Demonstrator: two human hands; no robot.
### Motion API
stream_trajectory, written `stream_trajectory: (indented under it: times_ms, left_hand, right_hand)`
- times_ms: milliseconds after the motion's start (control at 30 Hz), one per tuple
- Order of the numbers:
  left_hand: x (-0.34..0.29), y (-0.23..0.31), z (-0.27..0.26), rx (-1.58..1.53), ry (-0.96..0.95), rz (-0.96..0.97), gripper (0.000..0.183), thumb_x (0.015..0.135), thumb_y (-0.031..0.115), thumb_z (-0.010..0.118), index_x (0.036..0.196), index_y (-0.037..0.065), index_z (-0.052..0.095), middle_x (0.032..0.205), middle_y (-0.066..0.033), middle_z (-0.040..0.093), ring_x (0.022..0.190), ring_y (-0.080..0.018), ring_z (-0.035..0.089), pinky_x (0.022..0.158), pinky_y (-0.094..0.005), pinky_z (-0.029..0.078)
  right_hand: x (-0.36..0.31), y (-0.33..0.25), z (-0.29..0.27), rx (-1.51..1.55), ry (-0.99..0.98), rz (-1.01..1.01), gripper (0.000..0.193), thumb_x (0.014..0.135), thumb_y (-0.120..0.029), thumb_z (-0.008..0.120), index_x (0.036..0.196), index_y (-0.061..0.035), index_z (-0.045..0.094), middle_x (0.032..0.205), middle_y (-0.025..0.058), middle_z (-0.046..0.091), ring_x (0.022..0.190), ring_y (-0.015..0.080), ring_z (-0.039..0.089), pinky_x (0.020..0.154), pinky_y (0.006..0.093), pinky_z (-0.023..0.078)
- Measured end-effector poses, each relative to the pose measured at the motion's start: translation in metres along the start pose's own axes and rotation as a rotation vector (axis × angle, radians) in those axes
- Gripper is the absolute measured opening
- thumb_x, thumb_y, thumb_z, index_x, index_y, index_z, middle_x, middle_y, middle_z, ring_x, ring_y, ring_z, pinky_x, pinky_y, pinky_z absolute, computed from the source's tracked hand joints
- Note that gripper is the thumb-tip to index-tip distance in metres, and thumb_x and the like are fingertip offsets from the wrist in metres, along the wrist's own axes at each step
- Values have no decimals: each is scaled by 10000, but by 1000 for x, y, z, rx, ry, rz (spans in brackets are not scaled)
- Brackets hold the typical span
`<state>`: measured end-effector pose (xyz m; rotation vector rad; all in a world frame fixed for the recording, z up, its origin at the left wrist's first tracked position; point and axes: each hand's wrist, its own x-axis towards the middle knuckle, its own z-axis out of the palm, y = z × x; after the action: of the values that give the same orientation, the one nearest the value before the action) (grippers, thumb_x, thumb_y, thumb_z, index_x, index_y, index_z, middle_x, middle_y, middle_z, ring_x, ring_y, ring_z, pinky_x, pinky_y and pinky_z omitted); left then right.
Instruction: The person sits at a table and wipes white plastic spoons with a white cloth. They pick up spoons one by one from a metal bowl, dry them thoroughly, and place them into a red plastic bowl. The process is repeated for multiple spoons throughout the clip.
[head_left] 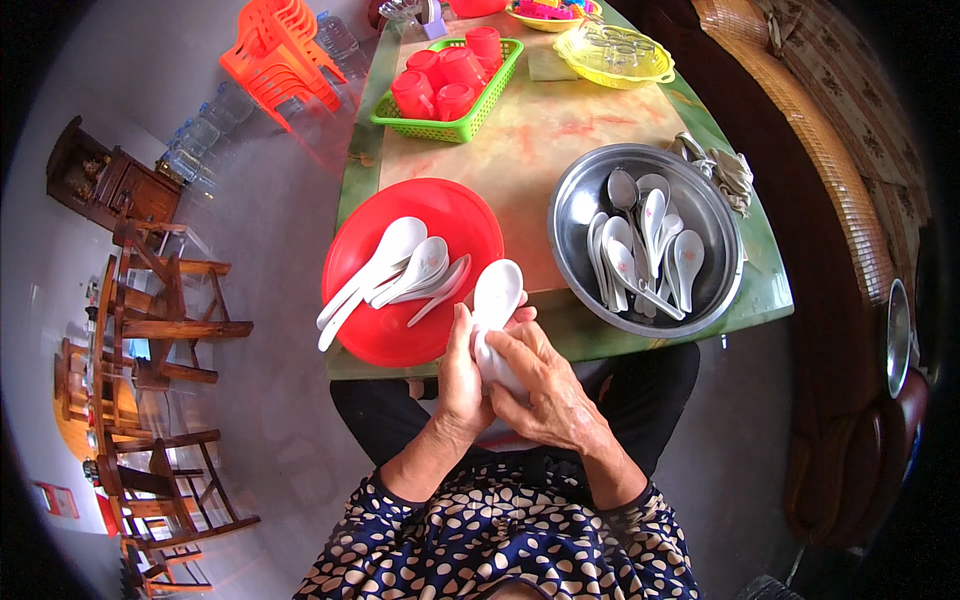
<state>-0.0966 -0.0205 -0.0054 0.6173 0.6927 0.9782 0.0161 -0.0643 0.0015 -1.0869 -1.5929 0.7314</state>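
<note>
A white soup spoon (498, 292) points up from between my hands, just past the table's front edge. My left hand (460, 375) is closed around its handle side, with a white cloth (497, 366) wrapped there. From the right, my right hand (547, 392) presses the cloth against the handle, its fingers bent over it. Most of the handle is hidden by cloth and fingers. Left of my hands, a red plate (365, 225) carries several white soup spoons (400, 245). At the right stands a steel basin (573, 180) with more white spoons (652, 225) and a metal spoon (622, 188).
Farther back are a green basket (460, 130) of red mugs (462, 70) and a yellow basket (650, 72) of glasses. Crumpled gloves (730, 175) lie at the table's right edge. Orange stacked chairs (275, 60) and wooden chairs (165, 320) stand left; a long bench (800, 130) runs along the right.
</note>
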Motion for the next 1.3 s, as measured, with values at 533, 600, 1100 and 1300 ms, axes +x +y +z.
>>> stream_trajectory:
  times_ms: [533,600,1100,1300]
  left_hand:
    - [-8,-16,1,-83,-9,6,489,983,411,391,1343,81,411,1258,-33,516,1125,-121,483,929,-328,395]
    - [-5,-13,13,-76,-17,64,501,992,419,343,1350,73,399,1280,-49,507,1186,-155,459,984,-342,378]
    - [-11,-3,-1,-83,14,-43,592,977,509,309,1340,49,392,1227,-88,520,1102,-186,528,948,-351,432]
    - [-16,-9,14,-62,-109,37,483,1009,391,302,1367,73,361,1355,-67,433,1256,-177,417,1057,-359,332]
  right_hand:
    - [17,23,9,272,737,116,347,852,48,566,1174,-63,499,1052,46,538,938,115,515,822,254,440]
    - [17,30,13,-68,581,-60,414,775,61,587,1175,-26,522,1082,130,528,994,235,527,862,323,439]
    - [-3,10,5,-86,167,-143,352,658,-41,706,993,-42,599,1039,131,549,873,302,556,724,375,486]
    - [22,24,7,-465,449,-278,385,624,-12,685,997,-59,603,1005,126,549,801,298,522,638,376,467]
